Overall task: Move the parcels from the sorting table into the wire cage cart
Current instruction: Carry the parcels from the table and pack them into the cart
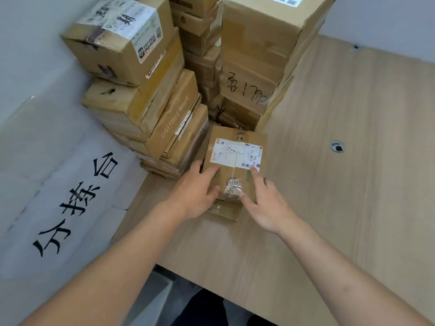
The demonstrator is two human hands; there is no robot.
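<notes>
Bare bench (353, 208) lies open along my right side and near edge. Tall parcel stacks (146, 95) wall off the far left corner, crowding the small parcel (231, 182) from behind and from its left.

There are two hands, a left hand (196, 196) and a right hand (267, 203). One small box (231, 158) sits alone on the one counter (341, 208). Behind the small box are two tall stacks of boxes, a left stack (141, 90) and a right stack (254, 67); too many hide to count. Right of the small box, the counter has two round holes (337, 146).
</notes>
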